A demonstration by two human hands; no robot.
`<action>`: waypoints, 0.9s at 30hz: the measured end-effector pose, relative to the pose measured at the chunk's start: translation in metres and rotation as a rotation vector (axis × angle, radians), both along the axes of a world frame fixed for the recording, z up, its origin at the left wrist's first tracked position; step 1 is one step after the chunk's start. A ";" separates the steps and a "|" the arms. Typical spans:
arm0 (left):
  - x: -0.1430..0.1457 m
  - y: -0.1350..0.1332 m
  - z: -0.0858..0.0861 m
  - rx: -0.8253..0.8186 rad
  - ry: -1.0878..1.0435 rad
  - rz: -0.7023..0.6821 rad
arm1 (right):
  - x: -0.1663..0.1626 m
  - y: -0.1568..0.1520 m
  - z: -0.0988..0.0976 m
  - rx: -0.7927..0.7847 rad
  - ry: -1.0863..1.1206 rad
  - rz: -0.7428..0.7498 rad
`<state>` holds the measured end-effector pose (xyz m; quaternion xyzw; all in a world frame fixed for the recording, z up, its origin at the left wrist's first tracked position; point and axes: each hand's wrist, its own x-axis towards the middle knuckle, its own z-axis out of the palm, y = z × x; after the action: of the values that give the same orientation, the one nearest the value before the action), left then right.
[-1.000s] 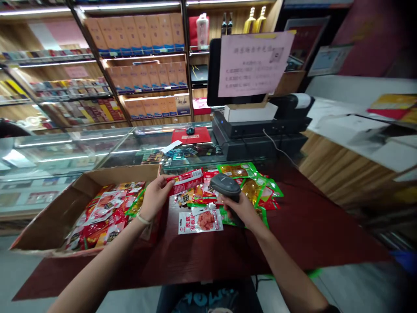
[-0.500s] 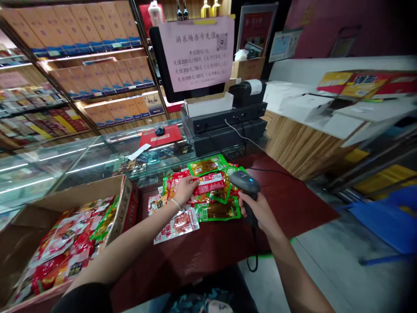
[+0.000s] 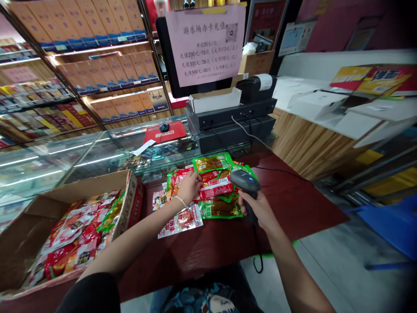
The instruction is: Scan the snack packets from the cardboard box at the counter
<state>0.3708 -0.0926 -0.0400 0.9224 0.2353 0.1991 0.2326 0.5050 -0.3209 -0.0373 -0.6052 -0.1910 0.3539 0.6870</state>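
My right hand [image 3: 257, 206] grips a dark grey barcode scanner [image 3: 245, 180] by its handle, its head over the right side of the snack pile. My left hand [image 3: 190, 187] lies on the pile with bent fingers, closed on a snack packet whose held part is mostly hidden. Just right of those fingers is a red packet [image 3: 215, 188] with a white end, directly before the scanner. Green-edged packets [image 3: 221, 208] of brown food lie below and behind it. Nearer me rests a white and red packet [image 3: 182, 221].
An open cardboard box [image 3: 132, 204] of snack packets stands at left on the dark red tabletop [image 3: 208, 248]. Behind are a glass counter [image 3: 94, 152], a monitor with a pink sign [image 3: 208, 48], a receipt printer [image 3: 256, 89] and a black cable [image 3: 280, 171].
The red packet has shifted nearer me on the pile, and the left fingers now sit at its upper left. The right hand still holds the scanner. The whole view has shifted slightly.
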 end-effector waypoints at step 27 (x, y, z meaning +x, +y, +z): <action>-0.296 0.105 0.074 -0.265 -0.275 0.489 | -0.112 0.124 0.041 -0.117 -0.144 0.448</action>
<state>0.0750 0.0128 0.0343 0.7646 0.4403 0.3399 0.3256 0.3932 -0.1968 0.0037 -0.6103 -0.3481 0.4637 0.5397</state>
